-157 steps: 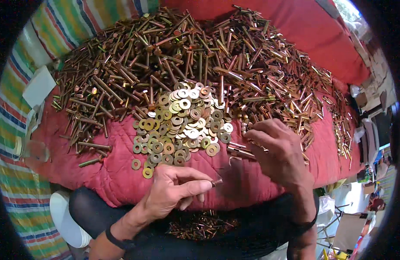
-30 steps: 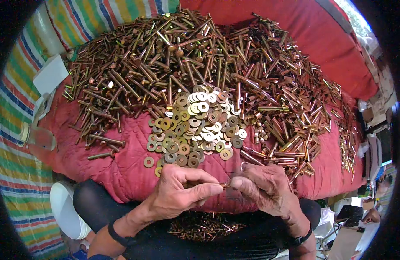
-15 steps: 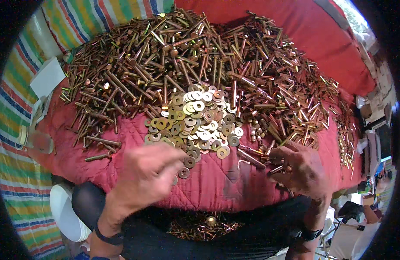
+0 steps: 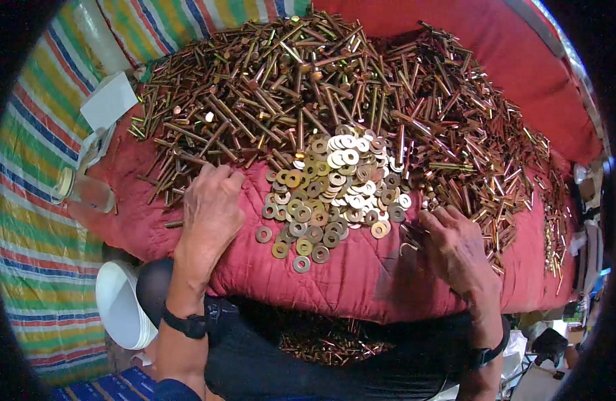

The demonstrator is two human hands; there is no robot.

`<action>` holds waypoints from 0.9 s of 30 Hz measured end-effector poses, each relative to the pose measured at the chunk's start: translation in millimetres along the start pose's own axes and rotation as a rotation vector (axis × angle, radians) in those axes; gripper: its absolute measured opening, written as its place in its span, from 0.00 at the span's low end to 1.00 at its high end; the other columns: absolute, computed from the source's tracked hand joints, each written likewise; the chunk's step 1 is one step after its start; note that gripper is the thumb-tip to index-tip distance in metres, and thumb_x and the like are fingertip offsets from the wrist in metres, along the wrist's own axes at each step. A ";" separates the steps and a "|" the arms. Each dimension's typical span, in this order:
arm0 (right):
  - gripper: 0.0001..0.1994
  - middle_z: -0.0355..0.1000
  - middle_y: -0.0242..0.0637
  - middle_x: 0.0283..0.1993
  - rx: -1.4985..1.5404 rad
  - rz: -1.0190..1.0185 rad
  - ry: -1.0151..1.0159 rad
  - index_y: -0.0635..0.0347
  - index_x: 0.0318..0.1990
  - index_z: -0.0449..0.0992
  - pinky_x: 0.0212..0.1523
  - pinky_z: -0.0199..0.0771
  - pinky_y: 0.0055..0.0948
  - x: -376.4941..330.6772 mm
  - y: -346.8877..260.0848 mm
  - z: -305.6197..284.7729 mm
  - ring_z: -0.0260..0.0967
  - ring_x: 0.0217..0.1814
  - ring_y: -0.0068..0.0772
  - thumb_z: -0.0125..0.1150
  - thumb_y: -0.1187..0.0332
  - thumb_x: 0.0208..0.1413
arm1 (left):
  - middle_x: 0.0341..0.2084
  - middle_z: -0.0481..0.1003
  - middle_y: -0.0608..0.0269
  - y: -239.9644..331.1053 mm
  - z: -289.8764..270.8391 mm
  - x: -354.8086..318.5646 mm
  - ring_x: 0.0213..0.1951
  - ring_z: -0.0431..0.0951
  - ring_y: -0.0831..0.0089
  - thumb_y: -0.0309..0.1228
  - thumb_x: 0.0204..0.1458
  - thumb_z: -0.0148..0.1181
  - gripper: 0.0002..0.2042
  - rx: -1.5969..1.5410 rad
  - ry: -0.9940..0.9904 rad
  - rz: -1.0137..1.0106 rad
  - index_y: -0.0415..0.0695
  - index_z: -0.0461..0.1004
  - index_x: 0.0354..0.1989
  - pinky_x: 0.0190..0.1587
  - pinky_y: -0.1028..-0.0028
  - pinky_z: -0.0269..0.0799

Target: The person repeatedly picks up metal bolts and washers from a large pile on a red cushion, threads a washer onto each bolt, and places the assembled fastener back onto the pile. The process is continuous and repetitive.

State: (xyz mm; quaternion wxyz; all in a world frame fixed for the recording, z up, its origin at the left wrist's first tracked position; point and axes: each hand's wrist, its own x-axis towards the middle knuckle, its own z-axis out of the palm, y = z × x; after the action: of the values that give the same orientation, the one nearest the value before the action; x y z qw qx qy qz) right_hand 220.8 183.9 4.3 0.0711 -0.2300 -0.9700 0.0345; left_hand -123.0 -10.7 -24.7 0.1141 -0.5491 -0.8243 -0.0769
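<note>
My left hand (image 4: 213, 207) is at the front left edge of a heap of copper-coloured bolts (image 4: 234, 110). Its fingers curl down among them, and their tips are hidden. My right hand (image 4: 458, 247) bends its fingers at the front of a heap of slim metal sleeves (image 4: 498, 180), beside small nut-like pieces (image 4: 429, 197). What its fingertips hold, if anything, cannot be made out. Between my hands lies a spread pile of flat washers (image 4: 335, 180), brass and silver in tone, on a red quilted cloth (image 4: 321, 284). A thin hook-shaped piece (image 4: 408, 247) rests beside my right hand.
At the left stand a white box (image 4: 109, 100), a clear jar (image 4: 87, 190) on its side and a white bucket (image 4: 124, 304). Striped sheeting (image 4: 44, 220) hangs along that side. More metal pieces (image 4: 335, 347) lie below, between my legs.
My left hand has moved from the front of the washers out left to the bolts. My right hand has shifted slightly toward the small nut-like pieces. The whole view has swung a little left.
</note>
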 end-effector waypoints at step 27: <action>0.09 0.73 0.42 0.32 0.278 -0.064 0.162 0.58 0.39 0.77 0.29 0.77 0.47 15.5 -32.6 39.9 0.77 0.32 0.52 0.69 0.66 0.55 | 0.42 0.81 0.55 8.9 -49.3 -1.2 0.48 0.80 0.57 0.18 0.52 0.63 0.09 -0.510 0.020 0.142 0.37 0.78 0.42 0.56 0.63 0.75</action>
State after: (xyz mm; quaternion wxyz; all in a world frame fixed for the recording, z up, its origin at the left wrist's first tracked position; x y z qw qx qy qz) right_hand 186.5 160.5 -30.0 0.1813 -0.1891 -0.9538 0.1474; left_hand -109.2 -20.7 22.4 -0.0147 -0.6159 -0.7364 -0.2795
